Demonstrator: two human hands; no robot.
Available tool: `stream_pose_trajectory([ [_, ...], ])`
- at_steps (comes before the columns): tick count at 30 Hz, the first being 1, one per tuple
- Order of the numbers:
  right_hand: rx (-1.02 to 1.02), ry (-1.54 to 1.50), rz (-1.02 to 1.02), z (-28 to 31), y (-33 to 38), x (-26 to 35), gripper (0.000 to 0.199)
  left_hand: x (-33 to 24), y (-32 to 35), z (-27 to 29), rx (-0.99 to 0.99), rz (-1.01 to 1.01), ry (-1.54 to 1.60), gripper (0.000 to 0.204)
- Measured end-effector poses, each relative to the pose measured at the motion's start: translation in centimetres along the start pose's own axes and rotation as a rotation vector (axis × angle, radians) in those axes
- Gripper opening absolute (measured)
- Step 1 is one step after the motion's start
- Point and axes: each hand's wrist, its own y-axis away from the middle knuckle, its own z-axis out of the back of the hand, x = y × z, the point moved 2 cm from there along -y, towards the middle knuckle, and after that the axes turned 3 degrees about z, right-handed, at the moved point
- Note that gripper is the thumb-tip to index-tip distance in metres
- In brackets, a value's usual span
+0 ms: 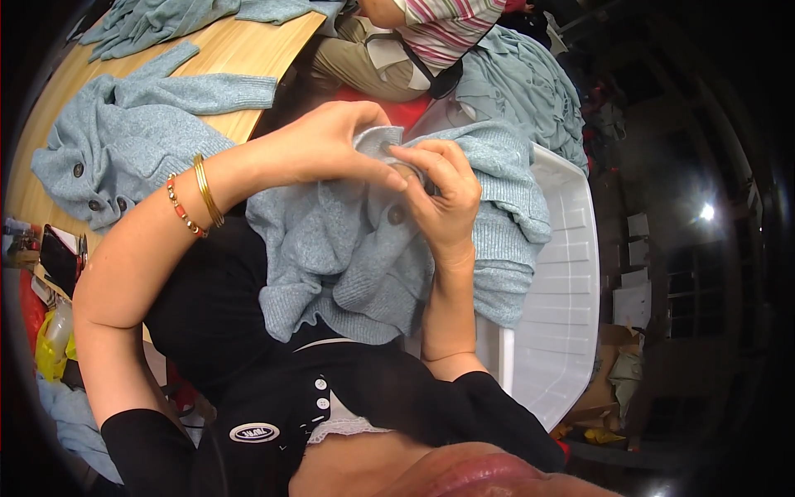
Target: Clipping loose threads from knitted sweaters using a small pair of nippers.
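Observation:
A light blue knitted cardigan (pixel 310 240) lies bunched over my lap, its ribbed front band raised between my hands. My left hand (pixel 352 141), with a gold bangle and a red beaded bracelet on its wrist, is closed on the band, thumb pressing from the near side. Close by on the right, my right hand (pixel 447 190) pinches the same band with bent fingers. The fingertips almost meet and partly hide what lies between them. A dark round button (pixel 397 215) shows on the cardigan just below the fingers.
A white plastic bin (pixel 563 273) stands at my right, with knitted fabric draped over its rim. Another blue cardigan (pixel 124 141) lies on the wooden table (pixel 248 50) at the left, near a phone (pixel 60 261). A person in a striped top (pixel 447 29) sits ahead, beside a heap of blue garments (pixel 526 91).

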Motion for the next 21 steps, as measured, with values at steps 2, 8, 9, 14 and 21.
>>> stream_pose_trajectory([
  [2,0.032,-0.013,-0.034,-0.2,0.0,0.0,0.024,-0.3,0.1,0.0,-0.072,-0.012,-0.214,0.052],
  [8,0.105,-0.062,-0.104,-1.0,0.1,-0.7,0.025,0.9,0.1,0.5,-0.114,-0.186,-0.276,0.031],
  [9,0.107,-0.074,-0.109,-1.0,0.3,-1.0,0.025,0.8,0.1,0.5,-0.113,-0.261,-0.353,0.030],
  [14,0.043,-0.208,-0.274,-1.2,0.9,-2.0,0.034,0.4,0.1,0.9,-0.048,-0.239,-0.253,0.033],
  [21,0.159,-0.825,-0.608,-2.4,1.1,-2.9,0.040,1.4,0.4,0.9,-0.067,-0.198,-0.235,0.035],
])
